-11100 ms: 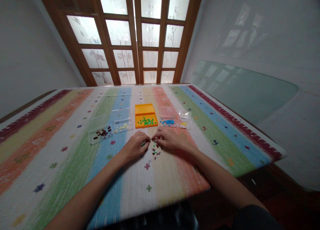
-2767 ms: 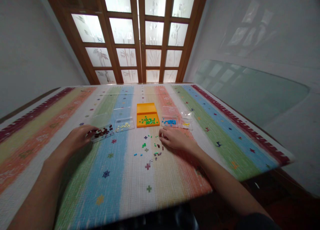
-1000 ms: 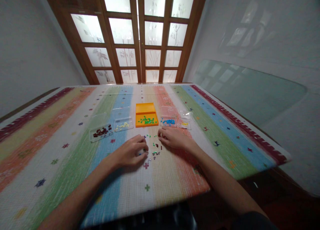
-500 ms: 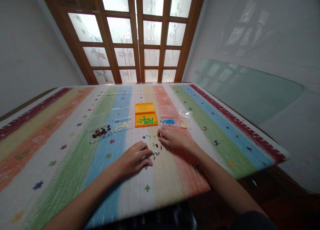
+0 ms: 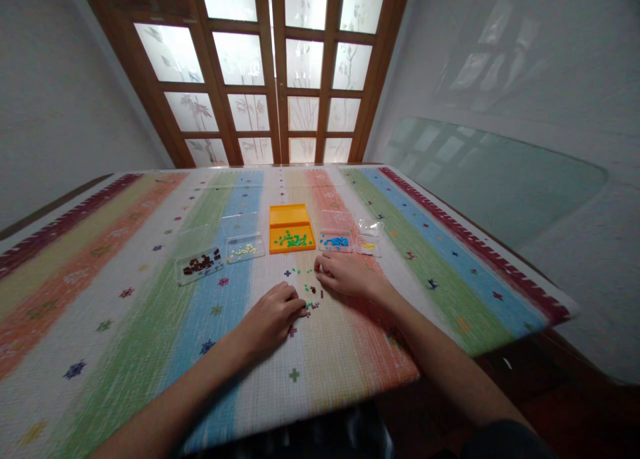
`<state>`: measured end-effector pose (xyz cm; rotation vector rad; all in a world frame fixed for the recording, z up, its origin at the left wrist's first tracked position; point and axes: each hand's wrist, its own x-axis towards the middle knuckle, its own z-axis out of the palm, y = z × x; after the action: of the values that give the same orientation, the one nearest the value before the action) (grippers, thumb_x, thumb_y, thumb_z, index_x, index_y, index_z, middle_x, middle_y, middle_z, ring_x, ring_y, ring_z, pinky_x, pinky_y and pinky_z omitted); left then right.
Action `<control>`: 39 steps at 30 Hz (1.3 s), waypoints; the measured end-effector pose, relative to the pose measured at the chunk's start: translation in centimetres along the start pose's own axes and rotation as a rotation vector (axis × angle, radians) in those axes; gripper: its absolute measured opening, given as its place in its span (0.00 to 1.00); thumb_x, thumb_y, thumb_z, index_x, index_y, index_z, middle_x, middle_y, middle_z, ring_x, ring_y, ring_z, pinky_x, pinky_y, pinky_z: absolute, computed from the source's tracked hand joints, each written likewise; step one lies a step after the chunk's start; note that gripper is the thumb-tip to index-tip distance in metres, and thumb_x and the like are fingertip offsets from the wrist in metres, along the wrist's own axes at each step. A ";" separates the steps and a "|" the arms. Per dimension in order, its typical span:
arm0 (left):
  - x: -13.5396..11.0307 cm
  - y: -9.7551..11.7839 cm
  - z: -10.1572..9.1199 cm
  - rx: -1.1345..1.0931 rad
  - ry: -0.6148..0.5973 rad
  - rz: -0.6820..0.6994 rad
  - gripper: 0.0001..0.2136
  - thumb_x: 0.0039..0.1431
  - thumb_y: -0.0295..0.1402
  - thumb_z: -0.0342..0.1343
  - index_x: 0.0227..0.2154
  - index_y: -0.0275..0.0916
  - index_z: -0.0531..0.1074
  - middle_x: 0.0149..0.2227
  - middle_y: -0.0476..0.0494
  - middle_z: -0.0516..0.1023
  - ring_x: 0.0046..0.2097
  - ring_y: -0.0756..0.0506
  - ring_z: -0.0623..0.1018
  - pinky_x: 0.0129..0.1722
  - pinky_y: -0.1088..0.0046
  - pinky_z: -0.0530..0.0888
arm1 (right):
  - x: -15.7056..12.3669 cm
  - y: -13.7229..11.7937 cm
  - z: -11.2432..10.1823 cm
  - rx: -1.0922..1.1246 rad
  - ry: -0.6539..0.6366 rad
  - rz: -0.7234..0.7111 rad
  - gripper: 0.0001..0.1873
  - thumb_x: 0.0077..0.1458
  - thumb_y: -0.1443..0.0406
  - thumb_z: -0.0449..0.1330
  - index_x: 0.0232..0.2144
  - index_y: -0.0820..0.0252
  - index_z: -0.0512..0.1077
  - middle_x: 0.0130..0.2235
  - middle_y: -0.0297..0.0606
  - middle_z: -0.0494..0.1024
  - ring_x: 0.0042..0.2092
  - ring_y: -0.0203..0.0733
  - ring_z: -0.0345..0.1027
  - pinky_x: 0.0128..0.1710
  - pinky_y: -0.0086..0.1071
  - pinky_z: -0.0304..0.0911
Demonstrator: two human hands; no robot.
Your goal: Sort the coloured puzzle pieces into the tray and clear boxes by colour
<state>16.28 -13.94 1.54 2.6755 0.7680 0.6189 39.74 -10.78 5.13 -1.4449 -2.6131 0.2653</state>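
A small scatter of tiny coloured pieces (image 5: 309,290) lies on the striped tablecloth (image 5: 125,299) between my hands. My left hand (image 5: 273,314) rests palm down just left of them, fingers curled, fingertips pinching at the pieces near its front. My right hand (image 5: 345,274) lies on the cloth to the right of the scatter, fingers curled inward toward it. What either hand holds is too small to make out. Behind the scatter stands an orange box (image 5: 291,236) with green pieces.
In a row with the orange box stand clear boxes: dark red pieces (image 5: 199,266), pale yellow pieces (image 5: 245,249), blue pieces (image 5: 336,240), and a small one with yellow pieces (image 5: 368,246). The table's right edge (image 5: 480,249) and near edge are close. A glazed wooden door (image 5: 280,72) stands behind.
My left hand came back from the dark red box to the scatter, then slid slightly nearer and right, fingertips closing on the pieces. My right hand has stayed put.
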 end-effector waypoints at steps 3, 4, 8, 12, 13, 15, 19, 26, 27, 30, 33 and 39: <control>0.0 0.2 0.0 0.011 0.001 -0.008 0.09 0.68 0.26 0.51 0.33 0.37 0.75 0.34 0.42 0.74 0.38 0.44 0.71 0.38 0.67 0.70 | 0.0 0.1 0.1 0.000 -0.003 -0.008 0.05 0.63 0.69 0.55 0.37 0.60 0.71 0.40 0.42 0.78 0.41 0.42 0.69 0.41 0.32 0.58; 0.0 0.2 0.0 0.014 0.001 -0.008 0.10 0.68 0.26 0.51 0.32 0.37 0.75 0.34 0.42 0.74 0.38 0.44 0.71 0.38 0.67 0.70 | 0.0 0.1 0.1 -0.002 -0.002 -0.007 0.05 0.63 0.69 0.55 0.37 0.60 0.71 0.40 0.42 0.78 0.41 0.42 0.69 0.40 0.32 0.58; 0.0 0.3 0.1 0.038 -0.001 -0.006 0.09 0.68 0.25 0.50 0.32 0.37 0.73 0.34 0.42 0.73 0.37 0.44 0.71 0.37 0.66 0.70 | 0.0 0.0 0.1 -0.019 0.006 -0.005 0.05 0.64 0.68 0.55 0.37 0.60 0.71 0.40 0.43 0.78 0.41 0.43 0.69 0.40 0.33 0.58; -0.1 0.1 0.2 0.066 -0.005 0.012 0.08 0.68 0.24 0.50 0.34 0.37 0.72 0.36 0.42 0.74 0.38 0.44 0.71 0.38 0.66 0.71 | 0.1 0.0 0.1 -0.026 0.001 -0.007 0.06 0.64 0.68 0.54 0.37 0.60 0.71 0.40 0.43 0.78 0.41 0.43 0.69 0.41 0.33 0.59; -0.1 0.1 0.2 0.072 -0.007 0.011 0.08 0.68 0.24 0.50 0.34 0.37 0.72 0.36 0.42 0.74 0.38 0.44 0.71 0.38 0.65 0.71 | 0.1 0.0 0.1 -0.025 -0.001 -0.007 0.06 0.64 0.68 0.54 0.37 0.60 0.71 0.40 0.43 0.78 0.41 0.43 0.69 0.41 0.33 0.59; -0.2 0.0 0.3 0.082 0.001 0.002 0.08 0.68 0.25 0.50 0.35 0.37 0.72 0.36 0.42 0.74 0.39 0.44 0.71 0.38 0.66 0.71 | 0.0 -0.1 0.0 -0.019 -0.004 -0.007 0.06 0.64 0.68 0.54 0.37 0.60 0.71 0.40 0.43 0.78 0.41 0.43 0.69 0.41 0.33 0.59; -0.4 -0.1 0.3 0.088 0.028 -0.024 0.08 0.68 0.24 0.48 0.37 0.37 0.72 0.36 0.42 0.73 0.39 0.44 0.71 0.37 0.66 0.72 | 0.0 -0.1 -0.1 -0.010 -0.004 -0.007 0.07 0.64 0.68 0.53 0.37 0.59 0.72 0.40 0.43 0.78 0.41 0.44 0.69 0.41 0.34 0.59; -0.2 0.0 -0.2 0.056 0.050 -0.015 0.10 0.67 0.21 0.47 0.34 0.38 0.71 0.34 0.43 0.72 0.37 0.44 0.70 0.37 0.66 0.71 | 0.0 -0.1 -0.1 -0.008 0.000 -0.003 0.08 0.64 0.67 0.53 0.37 0.59 0.72 0.41 0.44 0.78 0.41 0.44 0.69 0.41 0.35 0.58; -0.2 0.0 -0.3 0.059 0.041 -0.012 0.10 0.68 0.21 0.47 0.34 0.38 0.71 0.34 0.43 0.72 0.37 0.44 0.70 0.37 0.66 0.71 | 0.0 -0.1 -0.1 -0.007 0.001 -0.003 0.08 0.64 0.67 0.53 0.37 0.59 0.72 0.41 0.43 0.78 0.41 0.44 0.69 0.41 0.34 0.58; -0.3 0.0 -0.3 0.058 0.013 -0.006 0.09 0.68 0.21 0.47 0.35 0.38 0.71 0.35 0.43 0.73 0.38 0.44 0.70 0.38 0.66 0.71 | 0.0 -0.1 -0.2 -0.006 -0.005 -0.007 0.07 0.64 0.67 0.53 0.37 0.60 0.72 0.40 0.43 0.78 0.40 0.43 0.69 0.41 0.34 0.58; -0.3 0.0 0.0 0.017 0.000 0.010 0.08 0.68 0.22 0.48 0.37 0.37 0.71 0.37 0.42 0.73 0.40 0.44 0.71 0.39 0.66 0.71 | 0.0 -0.1 -0.1 -0.016 -0.006 -0.010 0.07 0.64 0.68 0.53 0.37 0.60 0.72 0.40 0.43 0.78 0.41 0.43 0.69 0.41 0.34 0.58; -0.2 0.5 0.4 -0.013 0.022 0.048 0.08 0.69 0.24 0.48 0.37 0.38 0.72 0.37 0.42 0.74 0.40 0.44 0.71 0.38 0.66 0.71 | 0.0 -0.1 -0.1 -0.033 -0.019 -0.010 0.07 0.64 0.68 0.54 0.37 0.60 0.72 0.41 0.43 0.78 0.42 0.43 0.69 0.42 0.33 0.58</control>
<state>16.57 -14.52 1.34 2.6864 0.7052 0.6640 39.68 -10.79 5.20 -1.4459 -2.6511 0.2364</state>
